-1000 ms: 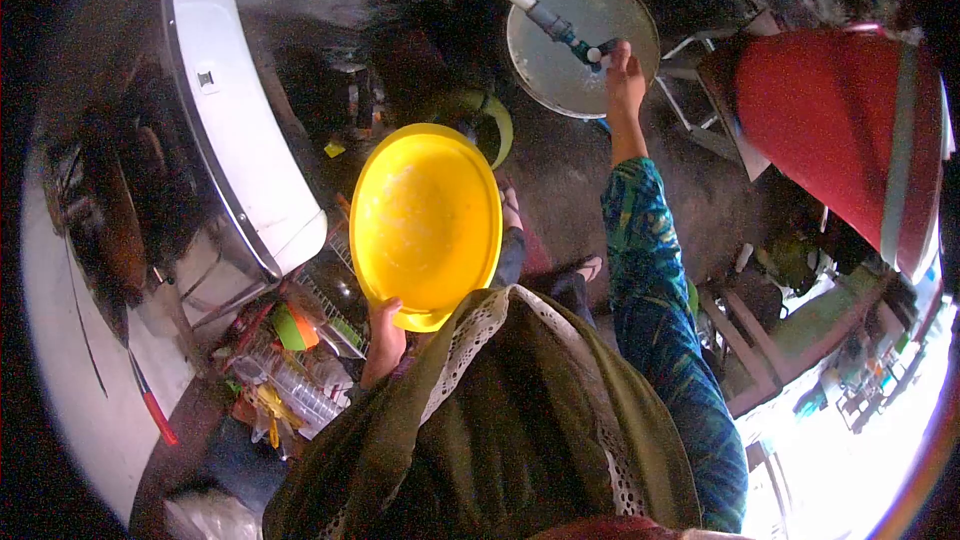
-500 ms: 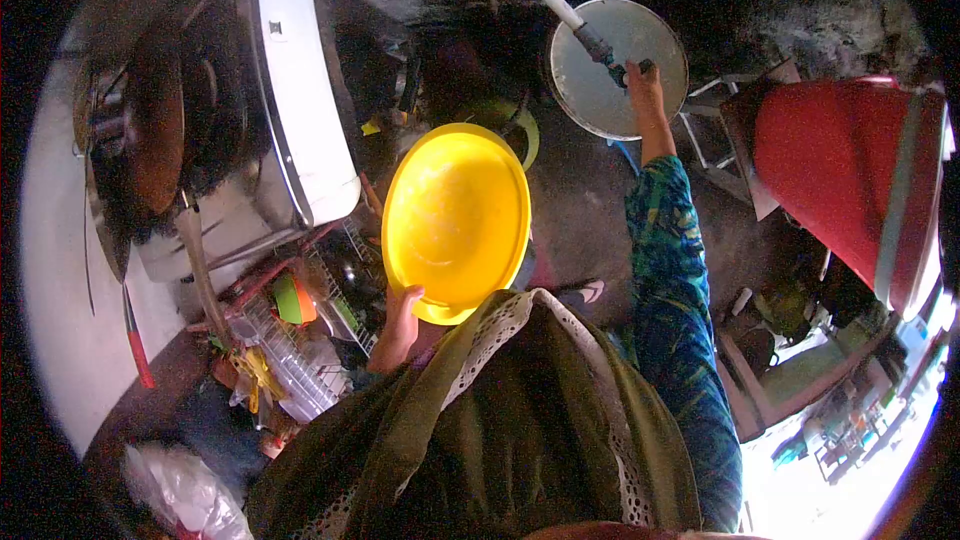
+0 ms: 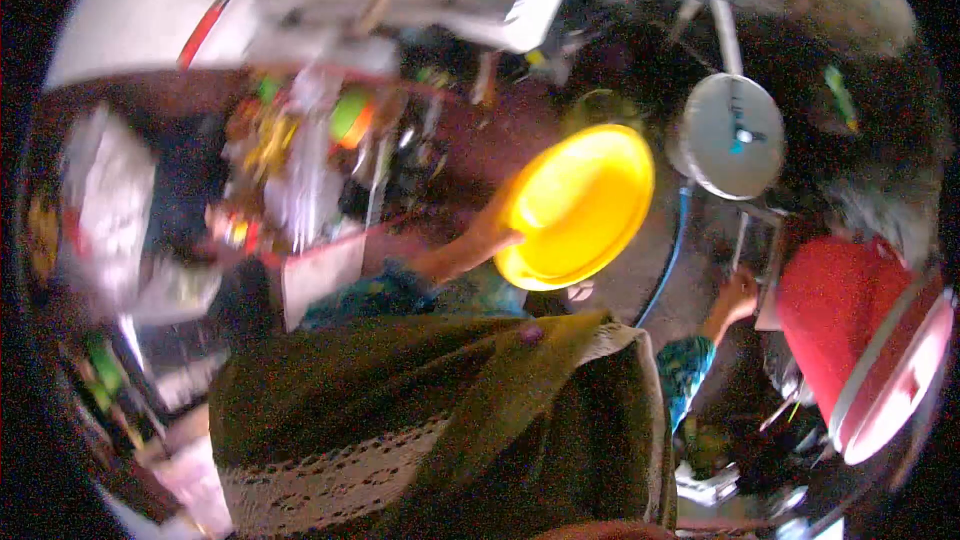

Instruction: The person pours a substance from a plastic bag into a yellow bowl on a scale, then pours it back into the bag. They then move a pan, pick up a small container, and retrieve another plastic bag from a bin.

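Observation:
My left hand (image 3: 487,237) grips the near left rim of a yellow plastic basin (image 3: 590,205), which is tilted. The basin's inside faces up and nothing shows in it. My right hand (image 3: 738,297) hangs low by the metal-legged stool (image 3: 770,240), left of a large red tub (image 3: 840,325); motion smears its fingers. Beyond the basin stands a round pale bucket (image 3: 715,145) under a white pipe (image 3: 727,35) with a dark tap (image 3: 740,120). My right hand is apart from this tap.
A blue hose (image 3: 672,250) runs along the floor from the pale bucket. At the left is a dish rack (image 3: 375,185) with bowls and plastic items. A pale counter edge (image 3: 530,25) juts in at the top.
My right hand has let go of the tap and come back toward the red tub. The view has swung left; my left hand still holds the basin, now tilted more.

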`<state>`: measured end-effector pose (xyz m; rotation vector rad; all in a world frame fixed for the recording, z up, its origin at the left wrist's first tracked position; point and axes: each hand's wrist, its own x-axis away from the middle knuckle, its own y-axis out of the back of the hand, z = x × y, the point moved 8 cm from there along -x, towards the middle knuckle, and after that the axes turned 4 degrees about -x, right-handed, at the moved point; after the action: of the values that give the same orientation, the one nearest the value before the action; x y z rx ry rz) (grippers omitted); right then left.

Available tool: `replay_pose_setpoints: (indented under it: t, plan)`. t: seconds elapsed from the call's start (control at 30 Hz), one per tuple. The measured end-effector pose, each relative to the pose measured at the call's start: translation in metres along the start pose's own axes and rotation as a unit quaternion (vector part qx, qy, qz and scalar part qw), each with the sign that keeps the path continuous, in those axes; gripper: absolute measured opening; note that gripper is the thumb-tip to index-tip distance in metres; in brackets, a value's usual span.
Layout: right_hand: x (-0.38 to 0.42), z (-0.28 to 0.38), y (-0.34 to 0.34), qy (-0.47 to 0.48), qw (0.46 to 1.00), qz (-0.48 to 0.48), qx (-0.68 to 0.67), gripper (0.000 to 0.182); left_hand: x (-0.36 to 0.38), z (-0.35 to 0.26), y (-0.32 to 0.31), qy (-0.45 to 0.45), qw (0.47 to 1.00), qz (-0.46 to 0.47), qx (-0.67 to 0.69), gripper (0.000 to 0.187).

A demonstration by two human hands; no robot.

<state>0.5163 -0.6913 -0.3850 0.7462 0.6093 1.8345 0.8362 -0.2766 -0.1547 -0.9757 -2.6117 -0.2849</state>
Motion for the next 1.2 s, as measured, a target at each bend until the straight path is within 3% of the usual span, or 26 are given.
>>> replay_pose_setpoints:
  t: [0.03,0.07,0.1,0.13,0.23,0.3,0.4,0.43,0.47,0.5,0.57,0.6,0.63,0.67,0.73,0.8,0.87,0.9,0.93,1.0,1.2]
  plan:
    - [0.028,0.061,0.029,-0.021,0.978,0.045,0.202,0.021,0.022,-0.005,-0.012,0.049,0.996,-0.015,0.067,0.090]
    - [0.048,0.090,0.055,-0.006,0.995,0.024,0.096,0.024,0.038,-0.008,-0.022,0.088,0.987,-0.024,0.135,0.092]
    - [0.038,0.002,0.064,0.065,0.985,-0.038,0.155,0.023,0.056,0.006,-0.028,0.051,0.991,-0.013,0.119,0.093]
    - [0.053,0.000,0.077,0.041,0.990,-0.018,0.136,0.023,0.076,0.025,-0.028,0.034,0.979,-0.023,0.200,0.095]
    - [0.078,0.004,0.085,0.041,0.989,0.050,0.133,0.026,0.146,0.069,-0.009,0.038,0.984,-0.080,0.156,0.097]
    - [0.085,0.015,0.067,0.071,0.983,0.107,0.131,0.027,0.180,0.085,-0.009,0.100,0.974,-0.095,0.181,0.097]
    - [0.115,0.058,0.042,0.123,0.967,0.186,0.122,0.029,0.224,0.099,0.004,0.055,0.963,-0.141,0.222,0.095]
    - [0.152,0.100,0.029,0.000,0.966,0.257,-0.024,0.033,0.237,0.112,0.007,0.049,0.961,-0.149,0.228,0.095]
    - [0.183,0.130,0.005,-0.121,0.925,0.319,-0.168,0.037,0.252,0.129,0.017,0.013,0.963,-0.186,0.196,0.091]
    - [0.187,0.152,-0.018,-0.108,0.925,0.325,-0.167,0.037,0.264,0.137,0.028,-0.025,0.960,-0.225,0.163,0.087]
    - [0.215,0.218,-0.068,0.028,0.829,0.483,-0.280,0.040,0.294,0.148,0.045,0.021,0.947,-0.255,0.194,0.085]
    - [0.209,0.216,-0.094,0.038,0.829,0.487,-0.272,0.040,0.313,0.153,0.056,0.050,0.937,-0.270,0.215,0.084]
    - [0.190,0.195,-0.138,0.185,0.844,0.502,0.038,0.036,0.330,0.158,0.067,0.069,0.928,-0.286,0.229,0.084]
    - [0.181,0.178,-0.175,0.311,0.762,0.453,0.342,0.033,0.347,0.163,0.079,0.085,0.918,-0.304,0.242,0.083]
    - [0.208,0.202,-0.238,0.295,0.771,0.477,0.301,0.027,0.379,0.176,0.098,0.111,0.897,-0.337,0.262,0.081]
    - [0.281,0.243,-0.295,0.481,0.688,0.501,0.209,0.031,0.409,0.188,0.115,0.135,0.875,-0.367,0.284,0.080]
    - [0.333,0.244,-0.357,0.201,0.764,0.609,-0.071,0.043,0.442,0.197,0.126,0.156,0.854,-0.387,0.310,0.078]
    - [0.366,0.260,-0.381,0.205,0.764,0.608,-0.069,0.043,0.461,0.199,0.132,0.165,0.845,-0.397,0.318,0.077]
    - [0.406,0.267,-0.409,0.122,0.734,0.663,-0.083,0.043,0.473,0.202,0.139,0.161,0.846,-0.394,0.319,0.077]
    - [0.470,0.280,-0.451,-0.045,0.654,0.748,-0.107,0.044,0.508,0.218,0.151,0.157,0.794,-0.485,0.333,0.061]
    - [0.606,0.326,-0.576,-0.150,0.610,0.769,-0.119,0.046,0.592,0.251,0.165,0.204,0.676,-0.592,0.389,0.056]
